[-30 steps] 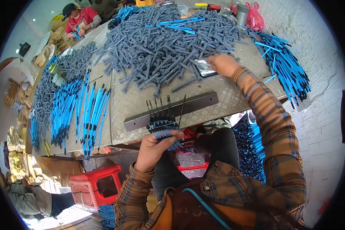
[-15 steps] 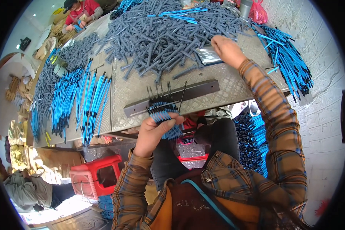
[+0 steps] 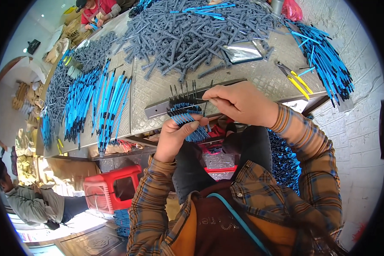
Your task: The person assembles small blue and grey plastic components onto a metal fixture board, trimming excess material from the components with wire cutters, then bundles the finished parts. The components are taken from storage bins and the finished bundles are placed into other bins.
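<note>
My left hand (image 3: 175,133) is closed around a bundle of thin blue-and-black rods (image 3: 185,116), held at the table's near edge. Several dark tips stick up from the bundle, in front of a dark metal bar (image 3: 158,110) with holes in its ends. Just right of those tips, my right hand (image 3: 243,102) is closed in a pinch, thumb against forefinger. A thin line runs by its fingertips, but what they hold is too small to make out. Beyond the bar, a shiny flat pad (image 3: 243,52) with a dark edge lies on the table.
A big heap of grey plastic wall plugs (image 3: 179,38) covers the far table. Blue-and-black rods lie in bunches at left (image 3: 79,102) and right (image 3: 324,59). Yellow-handled pliers (image 3: 301,85) rest at right. A red stool (image 3: 111,187) stands lower left; two other people are around.
My right hand has come back from the shiny pad to the bundle's tips, uncovering the pad and the pliers. My left hand still holds the bundle.
</note>
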Demonstrator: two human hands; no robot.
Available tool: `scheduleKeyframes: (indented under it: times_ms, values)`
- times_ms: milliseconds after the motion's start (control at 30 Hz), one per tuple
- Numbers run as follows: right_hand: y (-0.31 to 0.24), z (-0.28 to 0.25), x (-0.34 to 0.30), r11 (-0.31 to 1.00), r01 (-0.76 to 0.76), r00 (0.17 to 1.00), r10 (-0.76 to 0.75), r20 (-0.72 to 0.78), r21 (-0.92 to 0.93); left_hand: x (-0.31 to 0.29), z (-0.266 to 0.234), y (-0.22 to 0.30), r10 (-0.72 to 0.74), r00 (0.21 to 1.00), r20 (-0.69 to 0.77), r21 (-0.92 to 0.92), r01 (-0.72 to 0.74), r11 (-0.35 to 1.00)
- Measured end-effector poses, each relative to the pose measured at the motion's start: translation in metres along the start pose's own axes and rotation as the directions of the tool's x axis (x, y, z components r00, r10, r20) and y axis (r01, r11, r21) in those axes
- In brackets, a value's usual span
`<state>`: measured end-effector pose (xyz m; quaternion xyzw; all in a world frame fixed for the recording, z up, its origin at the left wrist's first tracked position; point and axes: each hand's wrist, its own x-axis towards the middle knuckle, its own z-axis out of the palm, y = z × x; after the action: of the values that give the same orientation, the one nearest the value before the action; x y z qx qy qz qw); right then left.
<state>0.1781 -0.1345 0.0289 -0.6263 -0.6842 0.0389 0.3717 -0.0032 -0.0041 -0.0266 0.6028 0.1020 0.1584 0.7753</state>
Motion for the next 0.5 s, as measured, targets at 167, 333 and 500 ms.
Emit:
scheduleKeyframes:
  times_ms: [167, 333, 500]
  values:
    - [-0.001, 0.001, 0.003, 0.999, -0.031, 0.999, 0.031, 0.01, 0.034, 0.002, -0.003, -0.004, 0.015, 1.0, 0.018, -0.046, -0.014, 0.999]
    - [-0.004, 0.001, 0.005, 0.998, 0.026, 1.0, -0.027, -0.012, -0.056, 0.001, -0.002, -0.002, -0.005, 0.999, 0.035, 0.01, 0.004, 1.0]
    - [-0.016, -0.001, 0.008, 0.979, 0.027, 0.998, -0.016, 0.059, -0.204, 0.0, -0.002, -0.003, -0.002, 0.998, 0.064, 0.036, 0.0, 0.999]
